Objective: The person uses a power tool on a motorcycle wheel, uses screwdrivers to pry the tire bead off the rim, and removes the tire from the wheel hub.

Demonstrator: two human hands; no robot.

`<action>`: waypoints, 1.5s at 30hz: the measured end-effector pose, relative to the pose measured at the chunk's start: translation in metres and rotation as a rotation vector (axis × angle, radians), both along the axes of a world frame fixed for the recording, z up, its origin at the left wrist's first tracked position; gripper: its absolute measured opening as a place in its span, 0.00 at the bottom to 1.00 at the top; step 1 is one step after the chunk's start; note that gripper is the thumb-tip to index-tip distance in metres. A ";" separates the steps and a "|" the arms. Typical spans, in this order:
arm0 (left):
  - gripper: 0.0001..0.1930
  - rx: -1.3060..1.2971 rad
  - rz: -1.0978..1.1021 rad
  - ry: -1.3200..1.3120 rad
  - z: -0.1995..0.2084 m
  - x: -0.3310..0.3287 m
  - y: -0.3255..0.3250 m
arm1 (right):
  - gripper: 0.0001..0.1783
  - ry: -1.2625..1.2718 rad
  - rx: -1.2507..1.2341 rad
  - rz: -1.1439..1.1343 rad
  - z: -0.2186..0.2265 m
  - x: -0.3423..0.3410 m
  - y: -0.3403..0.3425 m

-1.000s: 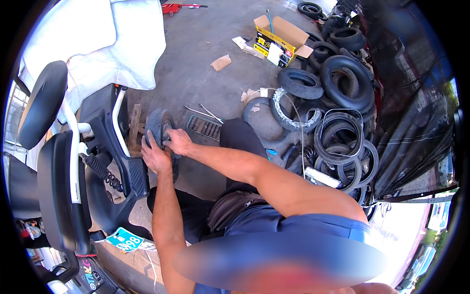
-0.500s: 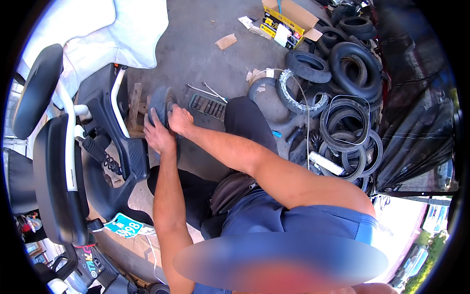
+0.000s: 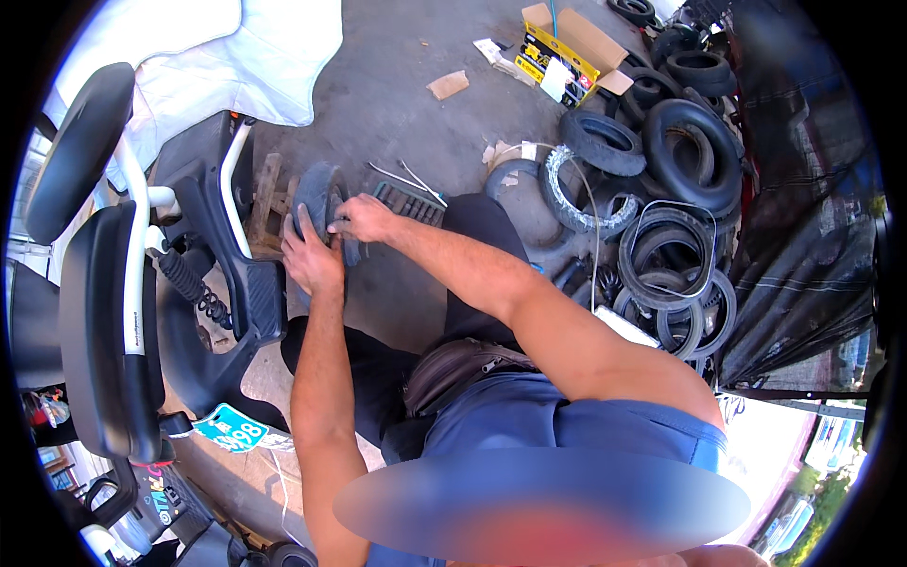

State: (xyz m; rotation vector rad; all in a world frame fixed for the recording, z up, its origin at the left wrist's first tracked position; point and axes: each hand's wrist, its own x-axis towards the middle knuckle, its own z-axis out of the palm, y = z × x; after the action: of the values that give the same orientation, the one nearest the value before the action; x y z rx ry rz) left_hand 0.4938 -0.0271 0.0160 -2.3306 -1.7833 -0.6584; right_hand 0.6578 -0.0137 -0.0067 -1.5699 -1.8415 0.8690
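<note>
A small dark wheel with a grey tyre (image 3: 319, 194) stands on edge on the concrete, at the end of a black scooter (image 3: 203, 274) lying on its side. My left hand (image 3: 307, 255) lies flat against the near side of the wheel. My right hand (image 3: 362, 219) is closed at the wheel's hub, fingers pinched on something too small to make out. Both forearms reach in from the lower edge over my dark trousers.
A pile of black tyres and inner tubes (image 3: 661, 189) fills the right side. A socket tray (image 3: 404, 200) and metal rods (image 3: 408, 180) lie just behind the wheel. An open yellow cardboard box (image 3: 567, 42) sits at the back. A white cloth (image 3: 217, 57) covers something at the upper left.
Both hands stay at the wheel. The right hand has shifted slightly toward the hub, and the head has tilted so the scene sits a bit lower in view.
</note>
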 end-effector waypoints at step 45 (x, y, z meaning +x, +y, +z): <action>0.13 -0.172 -0.264 0.260 0.021 0.005 0.026 | 0.13 -0.465 -0.551 -0.746 0.037 0.401 -0.032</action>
State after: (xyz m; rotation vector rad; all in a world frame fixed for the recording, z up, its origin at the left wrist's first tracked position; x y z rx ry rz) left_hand 0.4989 -0.0015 0.0371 -2.6490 -1.4888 -0.2214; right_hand 1.0587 -0.0455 0.0305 -2.7356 -1.1097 0.7056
